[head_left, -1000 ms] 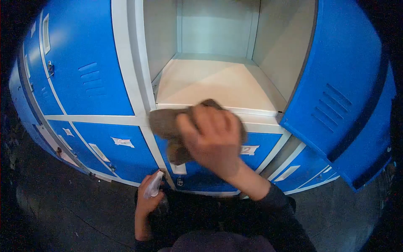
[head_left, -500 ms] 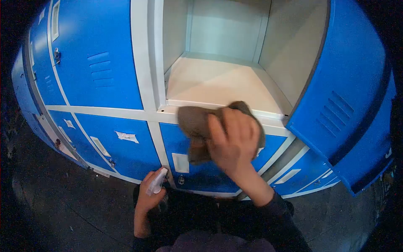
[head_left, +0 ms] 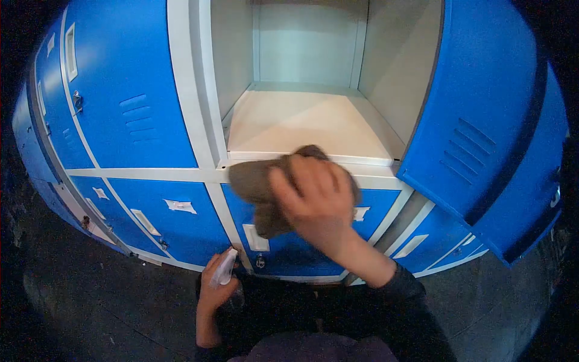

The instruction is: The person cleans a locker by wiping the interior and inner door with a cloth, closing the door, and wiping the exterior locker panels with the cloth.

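My right hand is closed on a crumpled brown cloth. The cloth lies across the front lower edge of an open locker compartment, overlapping the top of the blue door beneath it. Low on the left, my left hand grips a spray bottle; its white trigger head shows above the fingers, and most of its body is hidden by the hand and shadow.
The open blue locker door swings out on the right, its lower corner jutting toward me. Closed blue doors with vents, locks and white label holders fill the left side. Dark floor runs below the lockers.
My right hand and the cloth have moved left along the compartment's front edge. The view has shifted slightly. My left hand still holds the spray bottle low down.
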